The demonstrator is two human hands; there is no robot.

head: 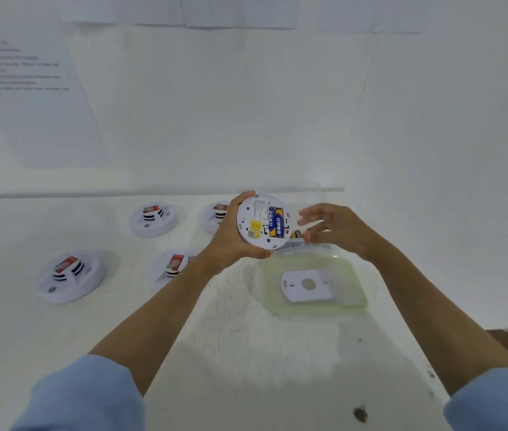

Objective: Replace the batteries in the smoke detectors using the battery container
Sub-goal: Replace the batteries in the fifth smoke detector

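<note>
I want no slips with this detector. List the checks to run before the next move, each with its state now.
1. Left hand grips the round white smoke detector, back facing the camera: ok.
2. Blue battery sits in the open compartment: ok.
3. Battery polarity: cannot tell.
4. Right hand open, holding nothing: ok.
5. White back plate lies ready on the green-rimmed clear lid: ok.
6. Stock in the clear plastic battery container: cannot tell, mostly hidden.

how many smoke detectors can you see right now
5 detectors: one in the left hand; four on the table, two far, two near. Others may be hidden.
</note>
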